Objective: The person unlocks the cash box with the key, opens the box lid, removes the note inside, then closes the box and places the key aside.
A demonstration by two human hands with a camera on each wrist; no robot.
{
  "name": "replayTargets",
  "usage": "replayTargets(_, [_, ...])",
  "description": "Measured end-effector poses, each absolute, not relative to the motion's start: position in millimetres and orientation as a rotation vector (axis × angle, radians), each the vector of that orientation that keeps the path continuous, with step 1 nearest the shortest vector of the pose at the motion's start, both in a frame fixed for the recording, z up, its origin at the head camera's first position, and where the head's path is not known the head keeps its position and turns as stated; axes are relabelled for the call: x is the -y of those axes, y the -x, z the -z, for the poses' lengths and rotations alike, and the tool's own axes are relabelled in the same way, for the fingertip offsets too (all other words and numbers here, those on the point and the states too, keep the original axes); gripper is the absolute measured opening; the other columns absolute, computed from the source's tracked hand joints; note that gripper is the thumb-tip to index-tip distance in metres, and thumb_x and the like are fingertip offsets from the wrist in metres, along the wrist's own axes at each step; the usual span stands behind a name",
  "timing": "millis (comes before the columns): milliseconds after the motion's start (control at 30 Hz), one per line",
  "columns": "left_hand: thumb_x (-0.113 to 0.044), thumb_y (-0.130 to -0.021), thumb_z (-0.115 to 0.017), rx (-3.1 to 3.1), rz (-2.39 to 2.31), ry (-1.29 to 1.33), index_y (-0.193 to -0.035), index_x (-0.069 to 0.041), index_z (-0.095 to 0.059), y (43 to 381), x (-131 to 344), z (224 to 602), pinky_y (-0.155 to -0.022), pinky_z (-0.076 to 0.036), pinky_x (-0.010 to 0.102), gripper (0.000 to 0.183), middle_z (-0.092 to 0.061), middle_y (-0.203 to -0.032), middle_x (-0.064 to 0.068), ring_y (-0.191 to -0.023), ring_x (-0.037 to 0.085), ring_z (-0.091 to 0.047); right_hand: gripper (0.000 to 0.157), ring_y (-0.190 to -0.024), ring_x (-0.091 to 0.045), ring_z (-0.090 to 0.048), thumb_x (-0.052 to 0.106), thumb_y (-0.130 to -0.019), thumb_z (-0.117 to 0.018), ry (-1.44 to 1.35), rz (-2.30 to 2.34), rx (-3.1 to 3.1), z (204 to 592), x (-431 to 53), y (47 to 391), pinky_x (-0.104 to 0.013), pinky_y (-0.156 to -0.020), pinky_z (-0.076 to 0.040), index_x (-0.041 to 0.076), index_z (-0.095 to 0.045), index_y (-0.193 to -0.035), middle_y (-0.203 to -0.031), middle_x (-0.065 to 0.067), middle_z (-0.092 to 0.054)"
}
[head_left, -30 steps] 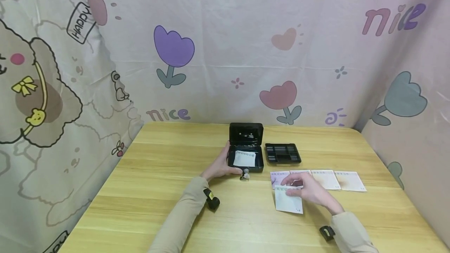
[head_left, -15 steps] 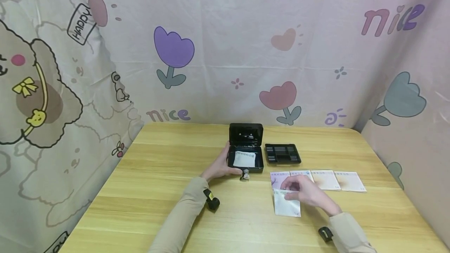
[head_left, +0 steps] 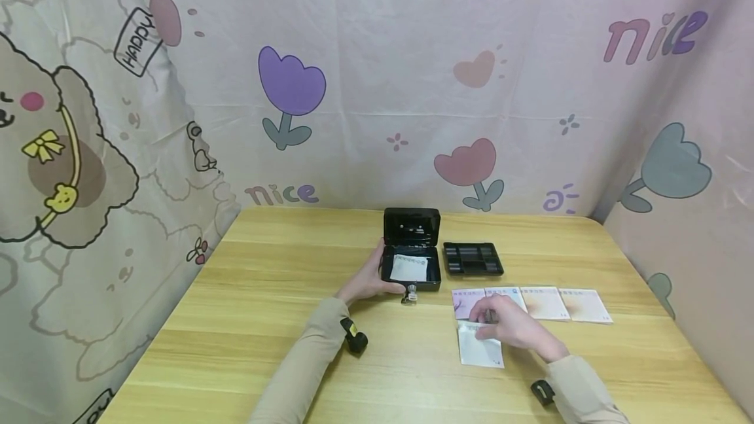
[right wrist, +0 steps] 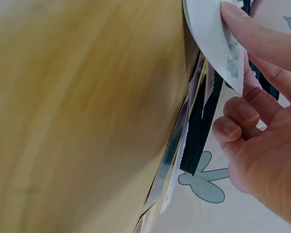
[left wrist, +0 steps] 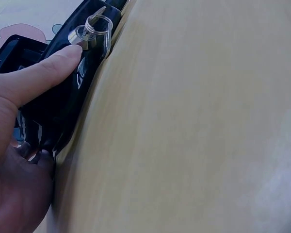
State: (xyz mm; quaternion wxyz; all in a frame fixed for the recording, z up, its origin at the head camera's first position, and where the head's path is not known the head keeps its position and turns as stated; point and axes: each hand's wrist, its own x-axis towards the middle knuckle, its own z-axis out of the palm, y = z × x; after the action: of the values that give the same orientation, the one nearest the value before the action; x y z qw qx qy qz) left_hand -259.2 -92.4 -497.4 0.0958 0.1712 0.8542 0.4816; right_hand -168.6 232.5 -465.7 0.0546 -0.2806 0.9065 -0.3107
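1. The left hand [head_left: 370, 281] gripped the black box [head_left: 427, 286] at its left side, fingers round the wall and thumb laid along the front, its tip touching the metal lock [left wrist: 82, 38].
2. The box stood on the wooden table [head_left: 235, 358] with its lid [head_left: 411, 226] raised at the back, and a pale printed paper [head_left: 409, 268] lay inside it.
3. A key ring [left wrist: 101, 30] hung at the lock (in the head view it was little more than a glint).
4. The right hand [head_left: 514, 327] pinched a white slip [head_left: 480, 349] near its upper edge, thumb on the near face and fingers behind; two other fingers were curled in.
5. That slip was in front of the paper row and to the right of the box, bowed in the right wrist view; whether its lower edge met the table, I could not tell.
6. Four papers made the row, side by side: a purple one [head_left: 463, 303], a blue-marked one [head_left: 505, 293] partly behind the hand, and two brown-tinted ones [head_left: 546, 304].
7. A black divided tray [head_left: 473, 259] sat just right of the box, beyond the row.
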Motion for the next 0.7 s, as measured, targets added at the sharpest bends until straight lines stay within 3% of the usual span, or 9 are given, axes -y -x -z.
replayTargets(700, [-0.026,-0.074,-0.09,-2.539,-1.427,-0.537,-0.161,-0.004,0.004,259.1,93.3,499.2,-0.128,-0.011,0.054,0.13,0.002,-0.17,0.02,-0.158,0.038,-0.005,0.023,-0.077,-0.002,-0.051,0.009,-0.07,-0.085,0.855,0.81,-2.809,469.7,-228.4,171.7,-0.022,-0.072,-0.044,0.015,-0.073,-0.09,-0.08,0.012,-0.065])
